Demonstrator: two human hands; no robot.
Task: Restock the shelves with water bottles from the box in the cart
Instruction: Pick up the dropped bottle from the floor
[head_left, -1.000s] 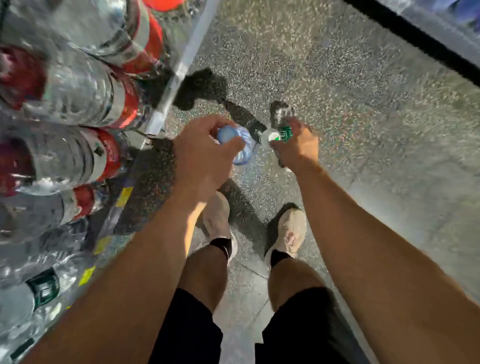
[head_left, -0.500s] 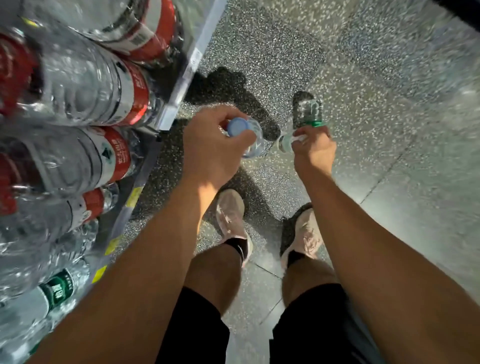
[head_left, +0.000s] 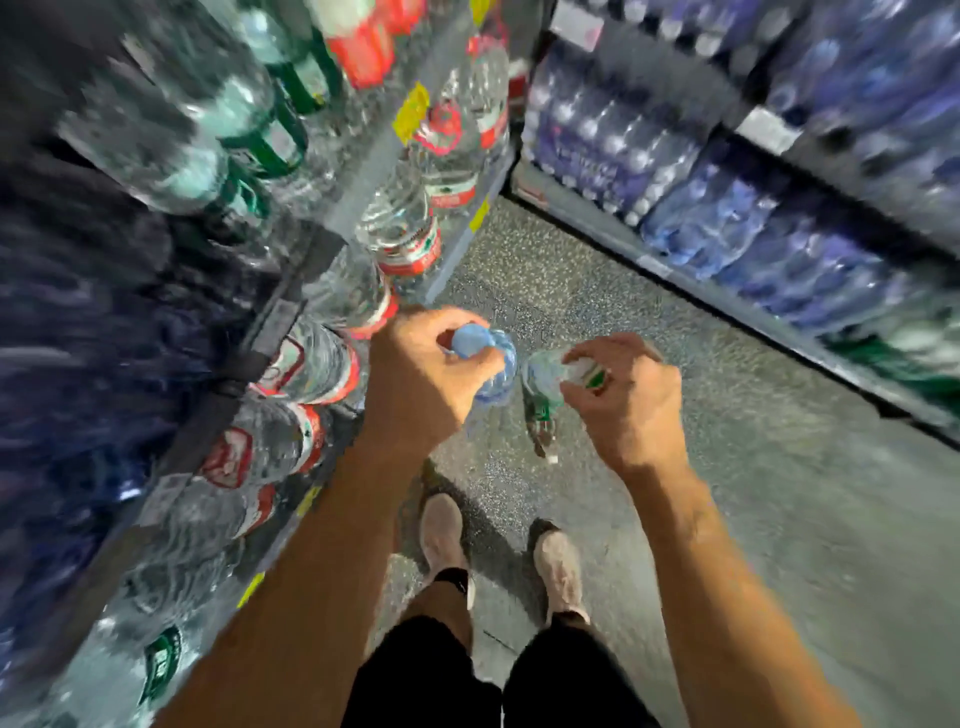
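Your shoes (head_left: 441, 525) stand on speckled floor (head_left: 727, 467). Your left hand (head_left: 421, 384) grips a blue-capped bottle (head_left: 488, 364); your right hand (head_left: 623, 400) grips a green-labelled bottle (head_left: 540, 395). Labels blurred, unreadable. Shelf (head_left: 363, 187) close left; open aisle right, blue packs (head_left: 727, 208) beyond.

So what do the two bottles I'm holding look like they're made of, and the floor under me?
Blue-capped bottle in the left hand: thin clear plastic with a blue tint, ribbed and glossy. Green-labelled bottle in the right hand: clear glossy plastic, see-through to the floor. Floor: grey, finely speckled, probably terrazzo or speckled vinyl; the blurred picture leaves that open.
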